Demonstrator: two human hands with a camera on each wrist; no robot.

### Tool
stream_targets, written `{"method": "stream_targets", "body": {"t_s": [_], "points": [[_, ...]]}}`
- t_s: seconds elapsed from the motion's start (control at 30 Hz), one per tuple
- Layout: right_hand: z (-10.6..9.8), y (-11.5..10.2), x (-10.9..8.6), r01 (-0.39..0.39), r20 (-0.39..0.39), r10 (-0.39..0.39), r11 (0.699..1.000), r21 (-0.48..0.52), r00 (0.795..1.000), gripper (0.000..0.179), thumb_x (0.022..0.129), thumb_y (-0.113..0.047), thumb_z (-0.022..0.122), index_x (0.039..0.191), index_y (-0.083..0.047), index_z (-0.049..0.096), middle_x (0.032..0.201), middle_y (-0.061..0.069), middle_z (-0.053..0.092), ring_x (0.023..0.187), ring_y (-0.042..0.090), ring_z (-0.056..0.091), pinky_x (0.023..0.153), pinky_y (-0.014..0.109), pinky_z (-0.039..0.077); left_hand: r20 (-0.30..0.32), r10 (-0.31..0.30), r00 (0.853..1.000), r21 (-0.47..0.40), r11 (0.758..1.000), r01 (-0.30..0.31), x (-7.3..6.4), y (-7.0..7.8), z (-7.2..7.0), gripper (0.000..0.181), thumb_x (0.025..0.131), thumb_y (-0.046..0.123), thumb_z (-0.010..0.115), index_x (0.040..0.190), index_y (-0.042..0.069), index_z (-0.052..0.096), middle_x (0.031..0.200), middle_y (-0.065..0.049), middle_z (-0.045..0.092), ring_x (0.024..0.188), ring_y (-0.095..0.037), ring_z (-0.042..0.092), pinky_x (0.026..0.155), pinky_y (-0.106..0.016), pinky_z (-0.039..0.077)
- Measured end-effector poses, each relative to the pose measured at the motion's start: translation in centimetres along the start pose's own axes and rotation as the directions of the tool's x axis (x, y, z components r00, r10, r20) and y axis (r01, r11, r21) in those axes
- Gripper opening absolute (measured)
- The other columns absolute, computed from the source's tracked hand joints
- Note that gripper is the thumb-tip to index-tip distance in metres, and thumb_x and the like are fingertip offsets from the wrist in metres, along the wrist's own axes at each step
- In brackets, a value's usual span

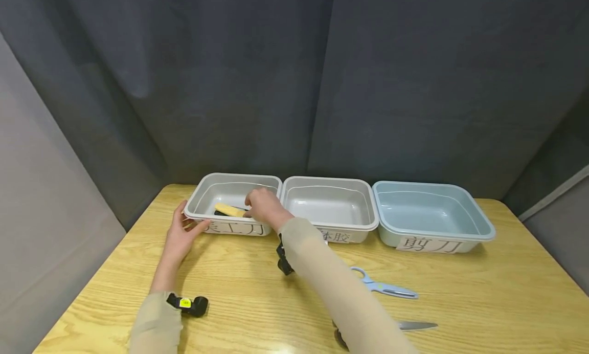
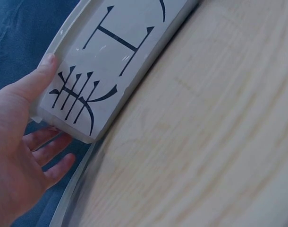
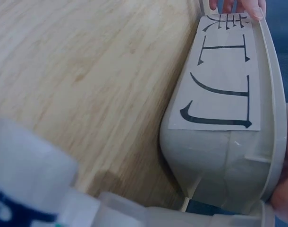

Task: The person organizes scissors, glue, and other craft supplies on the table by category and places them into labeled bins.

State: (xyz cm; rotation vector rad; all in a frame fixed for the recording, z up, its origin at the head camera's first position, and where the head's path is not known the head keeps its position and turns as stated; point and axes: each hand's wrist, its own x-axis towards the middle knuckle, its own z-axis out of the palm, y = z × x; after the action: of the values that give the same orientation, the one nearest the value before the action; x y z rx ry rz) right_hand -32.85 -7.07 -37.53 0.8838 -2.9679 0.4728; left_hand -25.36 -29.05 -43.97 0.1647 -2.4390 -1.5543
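Observation:
In the head view my left hand holds the front left corner of a grey plastic bin. Its thumb lies along the front rim, with the other fingers round the end wall, as the left wrist view also shows. My right hand reaches over the front rim into this bin and pinches the right end of a yellow utility knife; its fingertips are partly hidden. Under the yellow one lies a black object, mostly covered. A paper label with large characters is on the bin's front.
A second grey bin and a blue bin stand to the right in a row. Blue scissors and a scissor blade lie nearer, partly behind my right arm. A white bottle shows in the right wrist view.

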Motion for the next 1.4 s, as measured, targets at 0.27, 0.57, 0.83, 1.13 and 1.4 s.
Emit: {"method": "stream_targets", "body": {"t_s": [0.27,0.57,0.83,1.13,1.4], "points": [[-0.6,0.4,-0.9,0.044,-0.125,-0.036,0.997,0.061,0.991,0.016,0.085,-0.018,0.063,0.099,-0.012,0.069,0.092,0.001,0.066,0.086,0.014,0.059,0.077,0.026,0.048,0.005,0.002,1.0,0.023,1.0,-0.002,0.0,0.2,-0.2,0.091,0.081,0.034,0.068,0.147,0.017,0.008,0.137,-0.023,0.036,0.121,-0.036,0.039,0.097,-0.046,0.038],[-1.5,0.8,-2.5,0.087,-0.208,-0.069,0.993,0.076,0.976,0.013,0.085,-0.018,0.064,0.095,-0.012,0.069,0.092,0.001,0.065,0.085,0.014,0.059,0.075,0.027,0.049,0.002,0.0,1.0,0.008,1.0,0.0,0.3,-0.1,-0.1,0.091,0.08,0.034,0.068,0.147,0.018,0.009,0.136,-0.022,0.036,0.12,-0.035,0.04,0.097,-0.046,0.039],[-2.2,1.4,-4.4,0.126,-0.235,-0.102,0.988,0.093,0.967,0.012,0.084,-0.017,0.064,0.094,-0.011,0.069,0.093,0.0,0.065,0.084,0.012,0.06,0.074,0.027,0.05,0.0,-0.004,1.0,0.014,1.0,0.004,0.2,-0.1,0.1,0.091,0.08,0.035,0.069,0.147,0.018,0.009,0.136,-0.021,0.037,0.12,-0.035,0.04,0.098,-0.046,0.039],[-3.1,1.8,-6.2,0.185,-0.235,-0.161,0.979,0.086,0.959,0.011,0.084,-0.016,0.065,0.094,-0.012,0.069,0.089,0.0,0.063,0.08,0.012,0.06,0.069,0.024,0.049,0.004,0.02,1.0,0.005,1.0,-0.02,0.3,0.4,-0.1,0.09,0.081,0.034,0.068,0.147,0.018,0.008,0.136,-0.023,0.036,0.12,-0.036,0.039,0.099,-0.046,0.037],[-3.1,1.4,-8.2,0.218,-0.2,-0.203,0.974,0.055,0.959,0.012,0.085,-0.018,0.065,0.095,-0.013,0.068,0.086,-0.003,0.063,0.077,0.009,0.059,0.065,0.02,0.048,0.003,0.014,1.0,0.006,1.0,-0.014,0.1,0.1,-0.3,0.09,0.081,0.034,0.067,0.147,0.019,0.008,0.138,-0.024,0.035,0.121,-0.037,0.039,0.099,-0.048,0.037]]}}
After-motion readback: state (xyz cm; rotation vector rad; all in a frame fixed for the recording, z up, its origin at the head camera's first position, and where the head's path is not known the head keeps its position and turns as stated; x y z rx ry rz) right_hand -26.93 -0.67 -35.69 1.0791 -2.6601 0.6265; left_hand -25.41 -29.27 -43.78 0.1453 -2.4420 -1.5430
